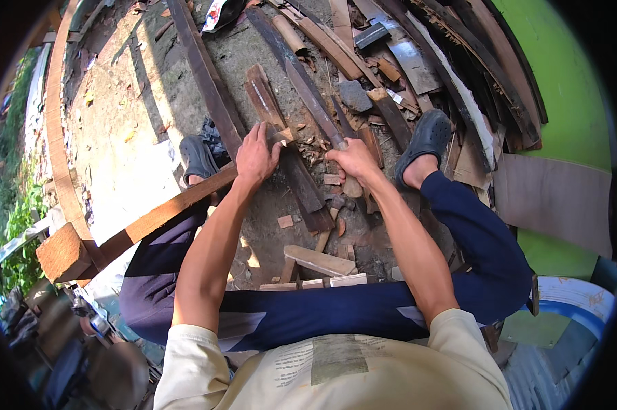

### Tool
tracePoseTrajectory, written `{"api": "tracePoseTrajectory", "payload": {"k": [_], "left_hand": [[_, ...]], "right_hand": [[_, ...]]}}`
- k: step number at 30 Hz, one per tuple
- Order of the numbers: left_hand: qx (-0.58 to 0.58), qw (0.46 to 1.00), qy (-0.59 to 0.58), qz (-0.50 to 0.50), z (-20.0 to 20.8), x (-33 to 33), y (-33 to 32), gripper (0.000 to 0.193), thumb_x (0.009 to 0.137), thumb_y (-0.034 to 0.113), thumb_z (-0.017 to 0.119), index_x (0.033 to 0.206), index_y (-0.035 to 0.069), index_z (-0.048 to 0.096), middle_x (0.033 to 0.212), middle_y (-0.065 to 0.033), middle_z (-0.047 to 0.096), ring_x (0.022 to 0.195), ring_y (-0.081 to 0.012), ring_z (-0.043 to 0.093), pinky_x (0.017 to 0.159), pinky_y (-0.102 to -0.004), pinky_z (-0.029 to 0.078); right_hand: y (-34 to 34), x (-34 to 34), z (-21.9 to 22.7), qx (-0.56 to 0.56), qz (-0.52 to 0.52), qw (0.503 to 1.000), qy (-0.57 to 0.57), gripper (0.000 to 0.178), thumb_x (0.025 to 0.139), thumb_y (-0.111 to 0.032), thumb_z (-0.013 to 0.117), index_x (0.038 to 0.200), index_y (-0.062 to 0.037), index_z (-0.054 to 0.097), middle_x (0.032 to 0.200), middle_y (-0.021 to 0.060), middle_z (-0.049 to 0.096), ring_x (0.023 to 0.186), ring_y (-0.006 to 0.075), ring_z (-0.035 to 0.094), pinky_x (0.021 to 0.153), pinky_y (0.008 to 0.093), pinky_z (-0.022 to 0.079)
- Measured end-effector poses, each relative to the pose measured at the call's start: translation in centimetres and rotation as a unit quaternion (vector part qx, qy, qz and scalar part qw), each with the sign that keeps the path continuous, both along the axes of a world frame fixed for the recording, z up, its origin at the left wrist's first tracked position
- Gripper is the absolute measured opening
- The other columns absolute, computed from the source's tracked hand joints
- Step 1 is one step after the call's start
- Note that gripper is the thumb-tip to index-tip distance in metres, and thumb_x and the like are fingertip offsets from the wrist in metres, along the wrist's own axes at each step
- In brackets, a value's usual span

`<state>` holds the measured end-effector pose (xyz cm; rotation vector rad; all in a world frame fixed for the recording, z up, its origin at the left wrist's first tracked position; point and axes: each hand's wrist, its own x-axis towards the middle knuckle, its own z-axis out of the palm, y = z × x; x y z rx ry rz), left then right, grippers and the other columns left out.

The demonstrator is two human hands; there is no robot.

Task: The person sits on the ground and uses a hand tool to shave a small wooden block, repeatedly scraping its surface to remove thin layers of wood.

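Note:
My left hand is closed over the far end of a squared wooden beam, which slopes down to the left across my left leg. The beam's tip pokes out just past my fingers. Farther right, my right hand wraps round the wooden handle of what looks like a machete. Its long dark blade points away and to the left, low over the ground. Under the beam's tip lie dark wood pieces, apart from my right hand.
Planks and offcuts pile up at the far right beside a green surface. A long dark plank lies beyond my left hand. Wood blocks sit between my legs. My feet wear dark clogs. A grey stone lies beyond my right hand.

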<state>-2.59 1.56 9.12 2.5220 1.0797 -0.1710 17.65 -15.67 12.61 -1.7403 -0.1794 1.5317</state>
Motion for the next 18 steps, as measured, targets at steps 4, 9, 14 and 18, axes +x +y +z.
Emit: {"api": "tracePoseTrajectory", "payload": {"k": [4, 9, 14, 18], "left_hand": [[0.029, 0.998, 0.047, -0.041, -3.2, 2.7, -6.1, 0.079, 0.097, 0.035, 0.062, 0.155, -0.010, 0.032, 0.166, -0.0288, 0.026, 0.151, -0.0481, 0.029, 0.124, -0.0475, 0.031], [-0.149, 0.986, -0.080, -0.006, 0.6, 2.7, -12.0, 0.047, 0.094, 0.026, 0.067, 0.134, 0.003, 0.060, 0.127, -0.0162, 0.065, 0.118, -0.0360, 0.062, 0.100, -0.0442, 0.050], [0.045, 0.988, -0.098, -0.110, -0.3, -1.9, -7.4, 0.038, 0.091, 0.025, 0.071, 0.123, 0.007, 0.067, 0.120, -0.0105, 0.068, 0.114, -0.0281, 0.064, 0.096, -0.0424, 0.049], [0.119, 0.977, 0.059, -0.165, 2.0, -4.8, 0.2, 0.043, 0.091, 0.030, 0.071, 0.125, 0.005, 0.062, 0.123, -0.0101, 0.065, 0.122, -0.0267, 0.060, 0.099, -0.0422, 0.047]], "right_hand": [[-1.2, -1.5, -1.0, -0.019, 0.070, 0.992, -0.100, 0.031, 0.087, -0.017, 0.075, 0.105, 0.0057, 0.062, 0.061, 0.0070, 0.061, 0.044, 0.0176, 0.058, 0.044, 0.0369, 0.049], [-1.0, -1.7, -0.4, 0.007, 0.082, 0.987, -0.137, 0.066, 0.086, -0.029, 0.078, 0.133, 0.0122, 0.058, 0.061, 0.0131, 0.067, 0.048, 0.0201, 0.066, 0.050, 0.0376, 0.053], [0.7, -3.4, -2.1, 0.029, -0.060, 0.996, -0.062, 0.033, 0.088, -0.020, 0.075, 0.103, 0.0052, 0.060, 0.060, 0.0064, 0.059, 0.044, 0.0182, 0.059, 0.044, 0.0368, 0.051], [1.9, -3.7, -2.4, -0.072, 0.130, 0.989, 0.009, 0.022, 0.089, -0.012, 0.073, 0.097, 0.0018, 0.057, 0.063, 0.0054, 0.056, 0.044, 0.0156, 0.055, 0.040, 0.0361, 0.048]]}}
